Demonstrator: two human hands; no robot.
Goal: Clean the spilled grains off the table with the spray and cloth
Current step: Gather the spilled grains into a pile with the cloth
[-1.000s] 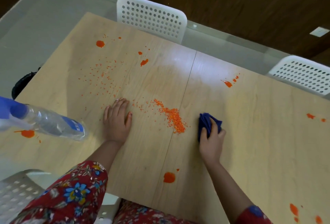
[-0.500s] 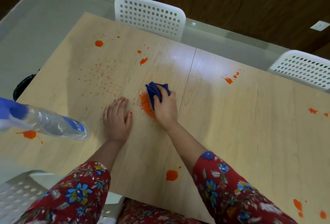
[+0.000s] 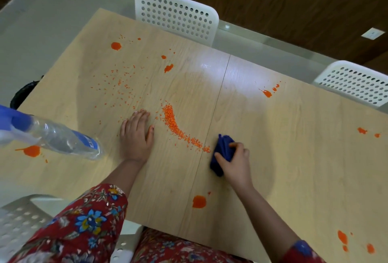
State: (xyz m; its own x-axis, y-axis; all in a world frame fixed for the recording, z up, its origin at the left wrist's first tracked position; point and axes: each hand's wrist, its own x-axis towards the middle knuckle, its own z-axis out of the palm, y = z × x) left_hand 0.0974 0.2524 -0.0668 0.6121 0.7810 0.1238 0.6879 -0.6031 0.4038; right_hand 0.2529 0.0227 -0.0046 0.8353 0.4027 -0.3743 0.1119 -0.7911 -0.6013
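Grains [image 3: 174, 124], small and orange, lie in a curved ridge on the pale wooden table [image 3: 294, 157], just left of its centre seam [image 3: 218, 103]. The right hand [image 3: 237, 164] grips a bunched dark blue cloth [image 3: 222, 153] just right of the seam, at the ridge's near end, probably to sweep it together. The left hand [image 3: 136, 136] rests flat, fingers [image 3: 138, 115] straight, left of the seam, likely for support. The clear plastic spray bottle [image 3: 63, 139] shows far left of the seam, unused; what holds it is hidden.
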